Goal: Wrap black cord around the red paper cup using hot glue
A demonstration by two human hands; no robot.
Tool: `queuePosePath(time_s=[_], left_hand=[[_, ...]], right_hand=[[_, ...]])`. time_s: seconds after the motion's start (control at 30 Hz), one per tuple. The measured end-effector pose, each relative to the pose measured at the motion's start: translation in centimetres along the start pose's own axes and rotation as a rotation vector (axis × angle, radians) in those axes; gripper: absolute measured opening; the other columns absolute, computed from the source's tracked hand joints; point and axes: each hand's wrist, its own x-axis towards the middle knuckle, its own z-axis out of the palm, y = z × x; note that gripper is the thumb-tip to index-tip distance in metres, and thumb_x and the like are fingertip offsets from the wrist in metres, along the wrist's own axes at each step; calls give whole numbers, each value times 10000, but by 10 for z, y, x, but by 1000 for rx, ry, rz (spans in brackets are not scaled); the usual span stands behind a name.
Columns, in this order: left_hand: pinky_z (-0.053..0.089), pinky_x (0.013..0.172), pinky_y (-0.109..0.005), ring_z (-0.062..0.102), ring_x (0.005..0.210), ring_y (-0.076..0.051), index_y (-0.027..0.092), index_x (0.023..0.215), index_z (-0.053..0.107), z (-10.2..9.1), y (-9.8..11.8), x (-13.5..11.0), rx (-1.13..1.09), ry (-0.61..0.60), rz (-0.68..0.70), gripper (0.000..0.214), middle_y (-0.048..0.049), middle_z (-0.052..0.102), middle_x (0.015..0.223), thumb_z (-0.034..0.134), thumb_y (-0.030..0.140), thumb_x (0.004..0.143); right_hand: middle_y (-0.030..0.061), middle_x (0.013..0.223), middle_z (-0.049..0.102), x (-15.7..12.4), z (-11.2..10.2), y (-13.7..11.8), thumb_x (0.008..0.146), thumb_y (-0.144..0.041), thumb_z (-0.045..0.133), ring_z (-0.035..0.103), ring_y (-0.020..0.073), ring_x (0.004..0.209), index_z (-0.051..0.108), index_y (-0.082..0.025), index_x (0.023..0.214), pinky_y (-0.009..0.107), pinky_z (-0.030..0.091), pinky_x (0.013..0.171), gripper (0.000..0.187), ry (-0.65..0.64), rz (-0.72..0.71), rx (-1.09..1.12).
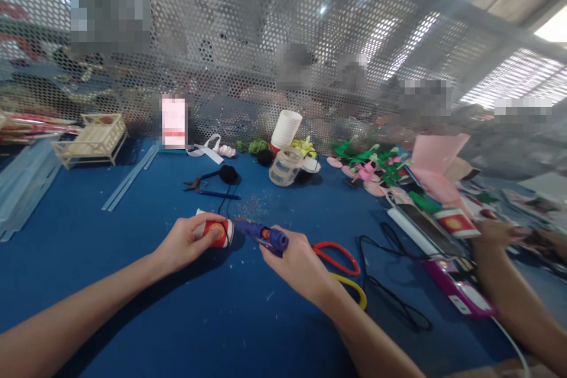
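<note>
My left hand grips a red-and-white paper cup, tipped on its side above the blue table. My right hand is closed around a blue glue gun, its nozzle pointed at the cup's dark rim; whether the tip touches, I can't quite tell. Beyond the cup lie a ball of black yarn, pliers and a blue pen. A red handle shows beside my right wrist.

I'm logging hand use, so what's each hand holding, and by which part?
The left hand holds the red cup around its side; the right hand holds the blue glue gun toward its rear, the handle hidden.
</note>
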Motion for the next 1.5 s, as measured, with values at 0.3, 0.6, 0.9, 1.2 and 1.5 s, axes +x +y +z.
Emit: queuePosePath(time_s=[0.3, 0.6, 0.9, 1.2, 1.5], left_hand=[[444, 677, -251, 588, 734, -157, 190, 923, 580, 2, 0, -1, 5, 50, 3, 288, -20, 659, 850, 420, 345, 740], [447, 675, -242, 587, 711, -146, 193, 921, 584, 0, 3, 0, 2, 46, -22, 286, -11, 660, 840, 424, 345, 739], [444, 700, -257, 588, 744, -151, 203, 938, 572, -2, 3, 0, -11, 20, -17, 285, -7, 658, 854, 412, 348, 753], [438, 722, -263, 580, 761, -151, 192, 933, 566, -1, 2, 1, 3, 13, -39, 281, -11, 652, 870, 411, 349, 760], [442, 717, -268, 579, 753, -161, 174, 936, 571, -2, 2, 3, 2, 16, -81, 306, -23, 653, 852, 418, 364, 750]], right_hand=[[-34, 506, 415, 1, 0, -1, 688, -174, 428, 371, 89, 461, 369, -186, 553, 213, 316, 451, 147, 19, -12, -3], [-33, 493, 408, -6, -2, -5, 686, -154, 427, 357, 84, 445, 383, -186, 556, 193, 312, 417, 141, 13, -21, 17], [-26, 518, 452, -11, -2, -2, 685, -152, 433, 377, 83, 440, 430, -180, 591, 189, 323, 417, 98, 10, -51, 0], [-13, 553, 476, -15, -1, -1, 696, -165, 432, 388, 91, 471, 470, -176, 639, 193, 329, 434, 70, -46, -20, 10], [-35, 528, 435, -19, -1, -1, 695, -172, 431, 359, 78, 444, 414, -188, 606, 187, 286, 403, 92, -75, 26, 15]])
